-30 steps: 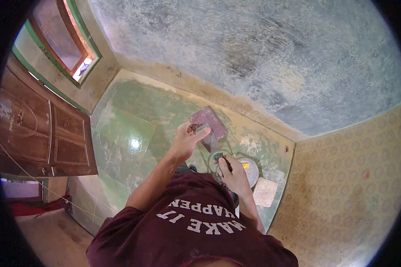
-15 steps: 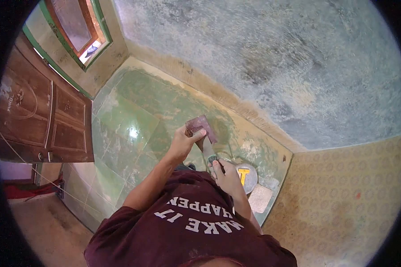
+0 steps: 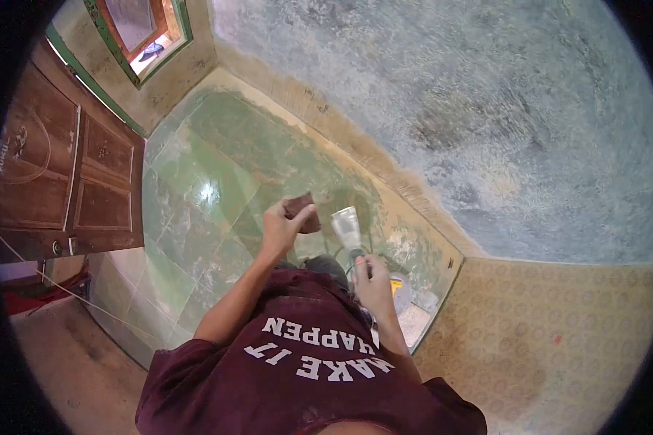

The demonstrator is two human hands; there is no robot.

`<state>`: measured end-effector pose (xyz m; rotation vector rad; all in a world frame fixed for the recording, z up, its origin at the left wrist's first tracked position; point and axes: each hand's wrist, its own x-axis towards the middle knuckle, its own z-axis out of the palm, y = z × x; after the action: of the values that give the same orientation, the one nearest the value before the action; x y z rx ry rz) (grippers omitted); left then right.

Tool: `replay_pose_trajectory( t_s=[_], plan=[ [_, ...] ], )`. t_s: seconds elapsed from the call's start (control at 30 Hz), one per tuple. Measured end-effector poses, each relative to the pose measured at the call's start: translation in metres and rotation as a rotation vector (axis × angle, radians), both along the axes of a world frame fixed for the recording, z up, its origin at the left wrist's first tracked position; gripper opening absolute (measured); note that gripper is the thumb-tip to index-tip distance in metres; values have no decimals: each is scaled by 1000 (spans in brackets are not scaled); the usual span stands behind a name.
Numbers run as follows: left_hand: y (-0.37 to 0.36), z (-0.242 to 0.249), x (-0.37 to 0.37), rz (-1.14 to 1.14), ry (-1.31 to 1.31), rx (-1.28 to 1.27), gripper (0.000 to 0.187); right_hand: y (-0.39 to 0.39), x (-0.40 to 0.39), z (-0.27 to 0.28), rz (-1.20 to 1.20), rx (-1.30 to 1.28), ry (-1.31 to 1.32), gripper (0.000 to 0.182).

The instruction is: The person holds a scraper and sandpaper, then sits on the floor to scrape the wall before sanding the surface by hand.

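Observation:
My left hand (image 3: 279, 230) is closed around the edge of a maroon piece of sandpaper (image 3: 310, 220), thumb across its face. To the right, my right hand (image 3: 374, 281) grips the handle of a putty knife (image 3: 347, 228). Its wide blade points up and away from me, with pale residue along the tip. A small gap lies between the blade and the sandpaper. Both things are held over the green tiled floor, in front of my dark red shirt (image 3: 305, 391).
Right of my right hand, a round container holds a yellow tool (image 3: 396, 288). A patchy grey-blue wall (image 3: 486, 109) rises ahead, with a patterned yellowish wall (image 3: 544, 326) at right. To the left are a brown wooden door (image 3: 94, 174) and a green-framed window (image 3: 134, 36).
The sandpaper was against the putty knife's blade; now the two are apart. My left hand has shifted left with the sandpaper, my right hand slightly right with the knife. The view has tilted.

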<state>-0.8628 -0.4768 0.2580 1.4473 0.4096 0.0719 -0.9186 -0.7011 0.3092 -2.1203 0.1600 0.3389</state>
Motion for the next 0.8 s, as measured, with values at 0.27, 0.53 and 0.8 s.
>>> replay_pose_trajectory(
  t_s=[0.27, 0.53, 0.8],
  plan=[
    [106, -25, 4, 208, 108, 132, 33, -32, 93, 2, -204, 102, 72, 22],
    [130, -57, 61, 357, 126, 195, 31, -5, 195, 10, 6, 218, 113, 14],
    [74, -23, 170, 286, 220, 350, 25, 10, 337, -102, 313, 307, 480, 25]
  ],
)
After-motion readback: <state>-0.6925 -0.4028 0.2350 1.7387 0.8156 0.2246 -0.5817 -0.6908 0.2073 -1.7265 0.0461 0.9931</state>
